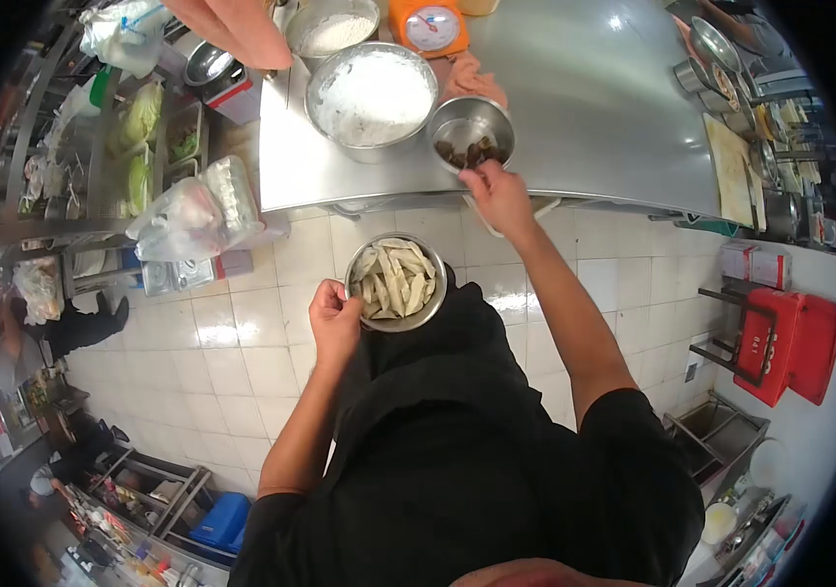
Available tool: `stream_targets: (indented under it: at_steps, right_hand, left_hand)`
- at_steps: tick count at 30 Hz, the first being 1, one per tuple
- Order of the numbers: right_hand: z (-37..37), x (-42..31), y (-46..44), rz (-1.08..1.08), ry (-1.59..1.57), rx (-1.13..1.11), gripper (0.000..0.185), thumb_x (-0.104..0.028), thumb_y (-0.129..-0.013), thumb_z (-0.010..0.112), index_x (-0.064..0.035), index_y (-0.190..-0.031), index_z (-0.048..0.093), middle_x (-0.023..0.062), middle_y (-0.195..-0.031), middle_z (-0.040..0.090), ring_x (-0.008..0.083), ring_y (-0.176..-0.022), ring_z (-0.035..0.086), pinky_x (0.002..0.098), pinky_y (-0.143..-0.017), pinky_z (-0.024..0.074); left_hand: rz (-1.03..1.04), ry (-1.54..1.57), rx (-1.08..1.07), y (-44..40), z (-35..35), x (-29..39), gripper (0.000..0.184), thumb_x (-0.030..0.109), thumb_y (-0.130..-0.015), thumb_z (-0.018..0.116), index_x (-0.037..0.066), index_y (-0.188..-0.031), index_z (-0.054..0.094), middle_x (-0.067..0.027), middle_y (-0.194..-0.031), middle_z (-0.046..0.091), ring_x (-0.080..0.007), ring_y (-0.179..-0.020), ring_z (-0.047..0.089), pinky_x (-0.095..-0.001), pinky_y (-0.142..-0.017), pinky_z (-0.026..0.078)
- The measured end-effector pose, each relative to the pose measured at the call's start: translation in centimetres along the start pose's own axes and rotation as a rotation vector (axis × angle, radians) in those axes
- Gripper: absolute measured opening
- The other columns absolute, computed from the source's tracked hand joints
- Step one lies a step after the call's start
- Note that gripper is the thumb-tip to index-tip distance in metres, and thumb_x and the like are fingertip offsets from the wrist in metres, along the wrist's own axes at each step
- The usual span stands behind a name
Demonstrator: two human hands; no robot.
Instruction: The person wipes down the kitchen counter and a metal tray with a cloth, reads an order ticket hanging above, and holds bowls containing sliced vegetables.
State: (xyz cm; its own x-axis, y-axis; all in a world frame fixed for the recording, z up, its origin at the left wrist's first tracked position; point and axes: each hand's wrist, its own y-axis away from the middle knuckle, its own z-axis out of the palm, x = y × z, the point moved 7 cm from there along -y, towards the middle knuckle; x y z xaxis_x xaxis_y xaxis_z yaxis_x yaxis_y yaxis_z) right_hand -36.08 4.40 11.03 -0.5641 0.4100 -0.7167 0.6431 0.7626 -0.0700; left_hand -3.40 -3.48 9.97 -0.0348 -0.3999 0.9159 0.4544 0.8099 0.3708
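My left hand (337,311) is closed on the rim of a round metal bowl (440,300), held in front of my body over the floor. Pale, thick-cut strips (396,279) fill this bowl; I cannot tell what food they are. At the front edge of the counter, my right hand (496,191) pinches the near rim of a smaller metal bowl (507,125). Several dark brown pieces (476,152) lie in its bottom, their kind unclear. Just left of it stands a large metal bowl (359,149) with white powder (379,93) inside.
Behind the large bowl are another bowl of white powder (338,34), an orange scale (429,27) and a pinkish cloth (476,80). Another person's arm (232,29) reaches in at top left. Shelves with bagged food (193,210) stand left, a red bin (770,347) right.
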Motion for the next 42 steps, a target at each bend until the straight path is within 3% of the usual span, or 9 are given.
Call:
stream_targets:
  at_steps: [4, 16, 21, 27, 30, 33, 36, 39, 42]
  right_hand:
    - [-3.4, 6.3, -5.5, 0.061, 0.090, 0.180, 0.039, -0.038, -0.091, 0.058, 0.0007, -0.083, 0.059, 0.0225, -0.073, 0.064, 0.0417, -0.071, 0.063, 0.0470, -0.062, 0.0498]
    - [-1.6, 2.9, -3.5, -0.040, -0.064, 0.018, 0.032, -0.034, -0.088, 0.064, -0.0023, -0.093, 0.061, 0.0200, -0.076, 0.066, 0.0393, -0.069, 0.064, 0.0442, -0.064, 0.0509]
    - [-6.4, 5.9, -4.0, 0.132, -0.164, 0.037, 0.034, -0.024, -0.089, 0.063, -0.0042, -0.116, 0.060, 0.0154, -0.083, 0.069, 0.0257, -0.070, 0.068, 0.0361, -0.064, 0.0524]
    - [-11.8, 8.8, -12.9, -0.097, -0.053, 0.409, 0.034, -0.014, -0.088, 0.059, -0.0082, -0.121, 0.060, 0.0126, -0.121, 0.062, 0.0261, -0.109, 0.060, 0.0335, -0.092, 0.0483]
    - [-10.1, 8.0, -18.1, -0.195, -0.413, 0.027, 0.031, -0.018, -0.087, 0.061, -0.0149, -0.117, 0.064, 0.0072, -0.125, 0.060, 0.0267, -0.114, 0.057, 0.0347, -0.096, 0.0451]
    - [-4.0, 12.7, -21.7, -0.463, 0.338, 0.233, 0.024, -0.025, -0.086, 0.061, -0.0199, -0.109, 0.068, 0.0013, -0.119, 0.062, 0.0240, -0.111, 0.057, 0.0395, -0.097, 0.0431]
    - [-5.7, 12.2, -19.1, -0.521, 0.372, 0.340, 0.023, -0.024, -0.085, 0.061, -0.0224, -0.106, 0.068, -0.0011, -0.114, 0.064, 0.0237, -0.108, 0.057, 0.0425, -0.097, 0.0418]
    - [-8.7, 16.9, -17.3, -0.177, 0.423, 0.258, 0.029, -0.030, -0.088, 0.056, -0.0243, -0.114, 0.066, 0.0013, -0.122, 0.060, 0.0250, -0.116, 0.053, 0.0457, -0.100, 0.0387]
    - [-16.7, 27.8, -14.6, -0.136, 0.541, 0.474, 0.029, -0.031, -0.091, 0.053, -0.0141, -0.110, 0.065, 0.0105, -0.108, 0.064, 0.0317, -0.095, 0.062, 0.0446, -0.082, 0.0503]
  left_hand:
    - [0.074, 0.006, -0.023, -0.8, -0.2, -1.0, 0.021, -0.007, -0.078, 0.054, 0.010, -0.079, 0.042, 0.0001, -0.071, 0.052, -0.0077, -0.055, 0.051, -0.0227, -0.045, 0.045]
    - [0.003, 0.215, 0.049, -4.2, 7.8, 6.0, 0.019, -0.006, -0.077, 0.053, 0.009, -0.078, 0.041, -0.0030, -0.067, 0.049, -0.0120, -0.047, 0.049, -0.0298, -0.039, 0.050]
    - [0.043, 0.269, -0.041, -8.0, 13.5, 10.1, 0.019, -0.005, -0.078, 0.053, 0.009, -0.079, 0.040, -0.0040, -0.067, 0.049, -0.0122, -0.048, 0.048, -0.0306, -0.042, 0.051]
    - [0.015, 0.268, -0.115, -13.2, 22.0, 10.7, 0.016, -0.003, -0.078, 0.054, 0.008, -0.080, 0.042, -0.0041, -0.067, 0.049, -0.0119, -0.048, 0.048, -0.0312, -0.043, 0.052]
    - [-0.009, 0.221, -0.085, -14.7, 24.4, 8.9, 0.013, -0.001, -0.078, 0.057, 0.006, -0.082, 0.046, -0.0036, -0.066, 0.051, -0.0119, -0.051, 0.051, -0.0305, -0.044, 0.053]
    - [-0.014, 0.208, -0.058, -16.0, 25.1, 6.5, 0.015, -0.001, -0.079, 0.060, 0.005, -0.084, 0.047, -0.0035, -0.067, 0.052, -0.0126, -0.053, 0.053, -0.0305, -0.047, 0.055]
    - [-0.006, 0.195, 0.004, -16.7, 24.8, 5.5, 0.016, -0.001, -0.079, 0.060, 0.005, -0.083, 0.046, -0.0044, -0.067, 0.053, -0.0129, -0.052, 0.053, -0.0306, -0.047, 0.055]
    - [0.014, 0.187, 0.055, -16.8, 24.4, 4.3, 0.017, -0.002, -0.080, 0.060, 0.006, -0.082, 0.044, -0.0057, -0.066, 0.053, -0.0132, -0.050, 0.053, -0.0305, -0.045, 0.054]
    - [0.051, 0.199, 0.053, -16.7, 24.3, 4.2, 0.018, 0.000, -0.083, 0.060, 0.008, -0.084, 0.044, -0.0056, -0.067, 0.055, -0.0129, -0.050, 0.053, -0.0313, -0.047, 0.054]
